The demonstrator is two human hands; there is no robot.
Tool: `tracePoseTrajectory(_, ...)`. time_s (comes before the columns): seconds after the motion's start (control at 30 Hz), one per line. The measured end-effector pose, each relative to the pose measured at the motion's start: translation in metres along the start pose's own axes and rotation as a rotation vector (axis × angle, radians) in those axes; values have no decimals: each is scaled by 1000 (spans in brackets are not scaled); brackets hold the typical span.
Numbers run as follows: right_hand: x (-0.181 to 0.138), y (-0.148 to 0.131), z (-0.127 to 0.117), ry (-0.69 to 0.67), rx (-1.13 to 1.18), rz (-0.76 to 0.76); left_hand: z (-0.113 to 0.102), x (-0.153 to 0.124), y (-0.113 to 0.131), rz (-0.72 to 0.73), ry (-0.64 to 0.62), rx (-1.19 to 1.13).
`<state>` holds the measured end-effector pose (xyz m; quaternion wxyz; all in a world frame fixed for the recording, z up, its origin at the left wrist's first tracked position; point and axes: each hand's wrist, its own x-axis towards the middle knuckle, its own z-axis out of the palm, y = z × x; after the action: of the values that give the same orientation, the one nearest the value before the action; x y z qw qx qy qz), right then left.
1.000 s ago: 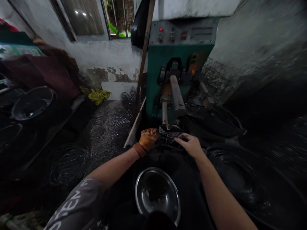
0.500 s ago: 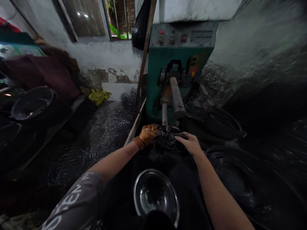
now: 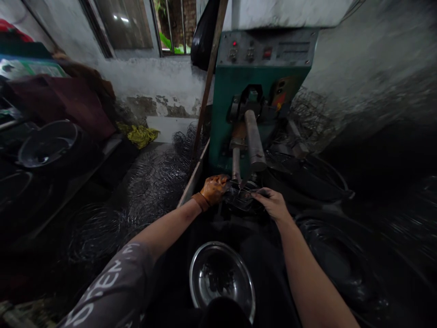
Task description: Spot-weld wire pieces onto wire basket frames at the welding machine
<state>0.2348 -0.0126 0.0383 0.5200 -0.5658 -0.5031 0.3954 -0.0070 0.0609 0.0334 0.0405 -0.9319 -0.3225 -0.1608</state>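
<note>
My left hand (image 3: 215,187), in an orange-brown glove, is closed on the left side of a dark round wire frame (image 3: 241,200). On the opposite side, my bare right hand (image 3: 270,201) pinches the same frame between thumb and fingers. The wire frame sits right at the tips of the welding machine's lower electrode arm (image 3: 236,164). Above and slightly to the right, a thick metal cylinder (image 3: 255,141) juts from the green spot welder (image 3: 262,77). A shiny metal bowl (image 3: 221,278) lies below my hands, close to my body.
Piles of dark wire frames (image 3: 146,191) cover the floor at left. A wooden board (image 3: 194,175) stands beside the welder. Dark tubs (image 3: 307,180) and more wire pieces (image 3: 309,111) lie at right. A black bucket (image 3: 51,143) sits far left.
My view has shifted slightly, so the welder appears a little further right. Both hands keep hold of the wire frame at the electrodes, with little movement.
</note>
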Motion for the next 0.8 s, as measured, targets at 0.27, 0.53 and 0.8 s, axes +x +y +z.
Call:
tracePoseTrajectory(0.27, 2, 3, 1, 26, 17, -6, -2, 1, 0, 10, 8, -2)
tracePoseTrajectory(0.53, 4, 7, 0, 31, 7, -25, -1, 0, 2, -11, 14, -15)
tracePoseTrajectory(0.8, 5, 4, 1, 35, -14, -21, 7, -1, 0, -24, 14, -3)
